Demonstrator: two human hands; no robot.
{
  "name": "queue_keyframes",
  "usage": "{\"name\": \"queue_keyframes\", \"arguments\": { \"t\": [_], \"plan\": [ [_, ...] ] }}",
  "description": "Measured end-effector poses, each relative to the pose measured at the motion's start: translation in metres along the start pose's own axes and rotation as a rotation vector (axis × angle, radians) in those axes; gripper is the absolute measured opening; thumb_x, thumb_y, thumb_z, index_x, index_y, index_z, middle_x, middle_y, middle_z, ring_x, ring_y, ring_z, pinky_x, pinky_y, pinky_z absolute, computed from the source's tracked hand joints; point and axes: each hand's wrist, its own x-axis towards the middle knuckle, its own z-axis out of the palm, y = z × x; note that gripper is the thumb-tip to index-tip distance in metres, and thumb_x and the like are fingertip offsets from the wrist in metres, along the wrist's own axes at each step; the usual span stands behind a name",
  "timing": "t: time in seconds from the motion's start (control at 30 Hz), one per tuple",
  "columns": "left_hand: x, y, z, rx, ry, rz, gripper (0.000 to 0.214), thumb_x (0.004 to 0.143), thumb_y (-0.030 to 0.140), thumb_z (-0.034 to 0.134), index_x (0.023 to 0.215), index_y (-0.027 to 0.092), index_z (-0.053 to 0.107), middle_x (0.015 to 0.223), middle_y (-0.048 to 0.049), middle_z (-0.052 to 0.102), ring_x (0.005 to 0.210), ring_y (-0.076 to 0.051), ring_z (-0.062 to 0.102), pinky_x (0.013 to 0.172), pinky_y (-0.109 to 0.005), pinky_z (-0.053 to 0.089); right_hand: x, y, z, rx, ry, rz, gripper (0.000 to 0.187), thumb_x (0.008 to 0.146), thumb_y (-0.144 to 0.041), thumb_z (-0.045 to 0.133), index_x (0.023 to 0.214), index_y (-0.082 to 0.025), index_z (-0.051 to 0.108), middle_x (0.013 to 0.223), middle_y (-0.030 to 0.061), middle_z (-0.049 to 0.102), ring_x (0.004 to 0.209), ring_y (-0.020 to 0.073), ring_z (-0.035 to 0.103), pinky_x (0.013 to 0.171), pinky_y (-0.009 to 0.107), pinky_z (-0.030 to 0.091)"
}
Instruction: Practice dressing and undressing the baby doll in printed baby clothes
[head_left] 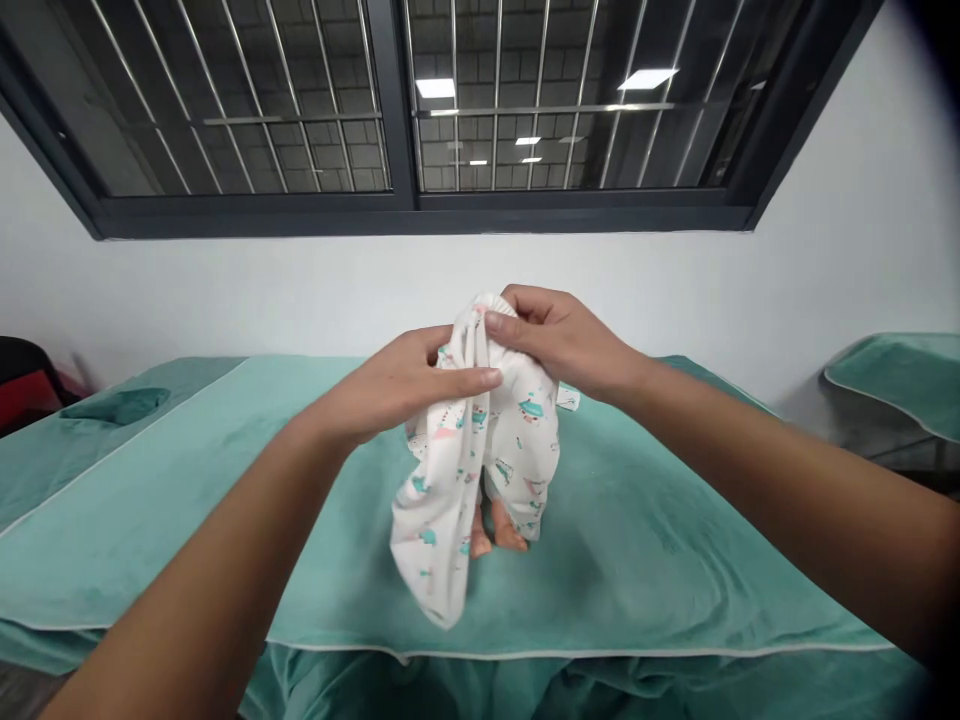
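A pair of white baby pants (517,430) with a teal and pink print hangs between my hands, its gathered waistband at the top. My left hand (409,385) grips the left side, thumb lying across the front of the cloth. At the upper right, my right hand (551,330) pinches the cloth close to the waistband. The left pant leg dangles lower than the right one. Below and behind the pants, two small doll feet (506,525) show; the rest of the doll is hidden by the cloth.
A teal plush cover (637,560) with white piping spreads over the table. Behind the pants, a small white printed piece (568,397) lies on it. A red and black object (30,390) stands at far left, another teal-covered surface (907,375) at right. A barred window (405,120) is set in the wall.
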Motion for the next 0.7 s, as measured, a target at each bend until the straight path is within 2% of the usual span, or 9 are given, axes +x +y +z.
{"name": "queue_keyframes", "arguments": {
  "t": [0.1,0.23,0.3,0.33,0.43,0.5,0.6,0.63,0.7],
  "plan": [
    [0.002,-0.011,0.011,-0.065,0.097,0.065,0.033,0.072,0.038,0.074,0.095,0.017,0.067,0.086,-0.0053,0.068,0.078,-0.022,0.066,0.062,-0.029,0.053,0.0,0.002,0.004,0.015,-0.046,0.01,0.036,0.081,-0.053,0.066,0.08,-0.018,0.06,0.068,-0.0031,0.053,0.059,0.0089,0.049,0.051,0.02,0.036],
    [0.006,-0.023,0.012,-0.209,0.255,0.097,0.028,0.079,0.039,0.068,0.097,0.017,0.064,0.085,-0.0036,0.066,0.072,-0.017,0.064,0.059,-0.025,0.051,-0.004,0.002,-0.012,-0.069,-0.402,0.154,0.032,0.07,-0.045,0.078,0.079,-0.016,0.067,0.07,-0.0011,0.061,0.063,0.0123,0.056,0.053,0.022,0.041],
    [0.006,-0.027,0.012,-0.242,0.282,0.081,0.029,0.079,0.04,0.067,0.097,0.018,0.064,0.082,-0.003,0.065,0.07,-0.017,0.064,0.058,-0.026,0.051,-0.006,0.006,-0.017,-0.069,-0.482,0.203,0.03,0.069,-0.042,0.079,0.082,-0.016,0.07,0.077,0.0005,0.066,0.07,0.015,0.061,0.059,0.024,0.046],
    [0.005,-0.028,0.013,-0.249,0.252,0.061,0.031,0.079,0.041,0.068,0.098,0.018,0.065,0.082,-0.0033,0.066,0.071,-0.018,0.065,0.06,-0.027,0.052,-0.006,0.008,-0.017,-0.033,-0.438,0.205,0.03,0.071,-0.042,0.078,0.084,-0.016,0.07,0.079,0.0009,0.067,0.073,0.0155,0.062,0.061,0.025,0.047],
    [0.003,-0.033,0.02,-0.205,0.02,-0.044,0.04,0.073,0.042,0.075,0.102,0.017,0.067,0.088,-0.0065,0.07,0.08,-0.023,0.067,0.07,-0.034,0.055,-0.008,0.021,-0.011,0.146,-0.188,0.188,0.033,0.078,-0.046,0.072,0.09,-0.016,0.068,0.083,0.0017,0.069,0.073,0.0145,0.063,0.063,0.025,0.049],
    [0.001,-0.038,0.025,-0.179,-0.09,-0.121,0.042,0.069,0.039,0.078,0.103,0.015,0.068,0.094,-0.009,0.072,0.085,-0.026,0.068,0.073,-0.036,0.055,-0.01,0.03,-0.005,0.277,-0.077,0.184,0.036,0.078,-0.05,0.071,0.091,-0.016,0.066,0.083,0.0025,0.069,0.071,0.014,0.063,0.063,0.025,0.05],
    [0.001,-0.05,0.029,-0.317,0.007,-0.144,0.042,0.072,0.038,0.076,0.106,0.015,0.067,0.099,-0.011,0.072,0.087,-0.026,0.068,0.074,-0.036,0.055,-0.02,0.047,-0.001,0.442,-0.018,0.218,0.039,0.083,-0.055,0.064,0.094,-0.018,0.066,0.084,0.0032,0.071,0.072,0.0144,0.064,0.066,0.027,0.051],
    [0.001,-0.056,0.029,-0.387,0.069,-0.135,0.042,0.074,0.038,0.075,0.108,0.015,0.066,0.099,-0.0109,0.072,0.086,-0.025,0.069,0.074,-0.036,0.055,-0.025,0.054,0.0,0.46,-0.043,0.258,0.039,0.084,-0.055,0.062,0.096,-0.018,0.066,0.084,0.0031,0.071,0.073,0.0144,0.064,0.066,0.027,0.051],
    [0.003,-0.068,0.031,-0.504,0.163,-0.129,0.041,0.075,0.038,0.074,0.107,0.015,0.065,0.094,-0.0097,0.072,0.08,-0.023,0.068,0.072,-0.034,0.055,-0.035,0.066,0.0,0.424,-0.194,0.386,0.037,0.081,-0.05,0.068,0.098,-0.017,0.068,0.085,0.0033,0.071,0.074,0.0148,0.065,0.065,0.026,0.051]
  ]
}}
